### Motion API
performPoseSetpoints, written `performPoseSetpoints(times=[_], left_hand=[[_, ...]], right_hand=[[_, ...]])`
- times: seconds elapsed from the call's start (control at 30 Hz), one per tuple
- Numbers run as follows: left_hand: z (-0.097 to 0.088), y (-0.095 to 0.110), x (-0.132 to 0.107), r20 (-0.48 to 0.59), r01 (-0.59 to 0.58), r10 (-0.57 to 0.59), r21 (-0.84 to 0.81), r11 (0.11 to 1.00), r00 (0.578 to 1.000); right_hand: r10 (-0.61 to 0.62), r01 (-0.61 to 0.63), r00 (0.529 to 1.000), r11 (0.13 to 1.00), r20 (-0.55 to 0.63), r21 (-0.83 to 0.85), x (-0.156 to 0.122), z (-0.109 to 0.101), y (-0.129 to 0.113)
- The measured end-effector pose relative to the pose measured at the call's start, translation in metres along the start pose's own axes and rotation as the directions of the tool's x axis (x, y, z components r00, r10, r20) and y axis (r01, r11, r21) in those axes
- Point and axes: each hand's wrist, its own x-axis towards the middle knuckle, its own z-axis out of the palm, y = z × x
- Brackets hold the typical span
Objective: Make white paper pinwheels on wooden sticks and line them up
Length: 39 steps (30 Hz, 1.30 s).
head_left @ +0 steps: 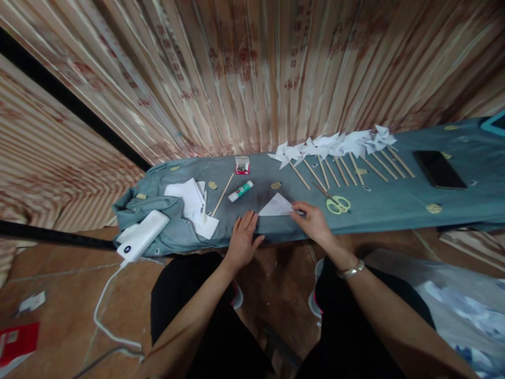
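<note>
A white paper folded into a triangle [276, 206] lies on the grey-blue cloth [394, 205] in front of me. My right hand [313, 222] presses on its right corner, fingers closed round a small dark thing I cannot name. My left hand [242, 238] rests flat on the cloth just left of the triangle, fingers stretched out and empty. Yellow-handled scissors [335, 203] lie just right of my right hand. A glue stick [240, 191] and a loose wooden stick [223, 193] lie beyond my left hand.
A row of several white paper pinwheels on wooden sticks [339, 147] lies at the back. Loose white sheets [189, 200], a small red box [242, 166], a white power bank [142, 235] with cable, and a dark phone [440, 169] also sit on the cloth. Curtain behind.
</note>
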Motion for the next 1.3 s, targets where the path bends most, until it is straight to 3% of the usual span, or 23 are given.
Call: performPoseSetpoints(times=[0.07, 0.1, 0.17, 0.23, 0.27, 0.33, 0.4, 0.5, 0.6, 0.73, 0.87, 1.0, 1.17, 1.3], left_hand=[[0.0, 0.003, 0.003, -0.069, 0.13, -0.151, -0.248, 0.96, 0.986], [-0.002, 0.006, 0.006, -0.086, 0.199, -0.251, -0.393, 0.898, 0.964], [-0.007, 0.015, 0.013, -0.043, 0.306, -0.455, -0.683, 0.663, 0.889], [-0.016, 0.028, 0.022, 0.117, 0.351, -0.566, -0.878, 0.324, 0.816], [-0.021, 0.035, 0.027, 0.215, 0.358, -0.565, -0.921, 0.154, 0.797], [-0.03, 0.045, 0.037, 0.357, 0.368, -0.496, -0.926, -0.081, 0.791], [-0.035, 0.051, 0.048, 0.442, 0.373, -0.441, -0.897, -0.237, 0.781], [-0.034, 0.052, 0.063, 0.492, 0.351, -0.43, -0.861, -0.368, 0.757], [-0.029, 0.047, 0.075, 0.486, 0.325, -0.448, -0.861, -0.391, 0.75], [-0.024, 0.04, 0.084, 0.445, 0.34, -0.491, -0.894, -0.292, 0.749], [-0.024, 0.033, 0.092, 0.402, 0.346, -0.529, -0.915, -0.207, 0.748], [-0.026, 0.029, 0.097, 0.324, 0.274, -0.564, -0.946, -0.175, 0.759], [-0.025, 0.034, 0.098, 0.261, 0.227, -0.531, -0.965, -0.13, 0.806], [-0.024, 0.038, 0.101, 0.244, 0.227, -0.538, -0.969, -0.099, 0.807]], right_hand=[[-0.002, 0.003, 1.0, 1.0, -0.018, 0.021, 0.0, -0.001, -0.006], [-0.007, 0.008, 1.0, 1.0, -0.029, 0.03, 0.0, -0.002, -0.01], [-0.023, 0.025, 0.998, 0.999, -0.054, 0.043, -0.001, -0.006, -0.021], [-0.06, 0.064, 0.995, 0.997, -0.076, 0.045, -0.003, -0.01, -0.035], [-0.101, 0.104, 0.991, 0.994, -0.083, 0.035, -0.004, -0.011, -0.041], [-0.182, 0.182, 0.98, 0.983, -0.076, -0.005, -0.005, -0.013, -0.052], [-0.254, 0.252, 0.966, 0.967, -0.058, -0.04, -0.004, -0.012, -0.058], [-0.309, 0.305, 0.949, 0.95, -0.057, -0.068, 0.0, -0.008, -0.058], [-0.292, 0.287, 0.955, 0.955, -0.061, -0.076, 0.005, -0.004, -0.052], [-0.278, 0.273, 0.959, 0.958, -0.058, -0.087, 0.004, -0.009, -0.049], [-0.331, 0.32, 0.943, 0.931, -0.033, -0.177, -0.003, -0.026, -0.041], [-0.296, 0.243, 0.949, 0.903, -0.104, -0.353, -0.005, -0.048, -0.012], [-0.163, 0.081, 0.984, 0.773, -0.074, -0.629, -0.005, -0.066, 0.023], [-0.066, 0.03, 0.998, 0.669, -0.019, -0.743, -0.006, -0.069, 0.027]])
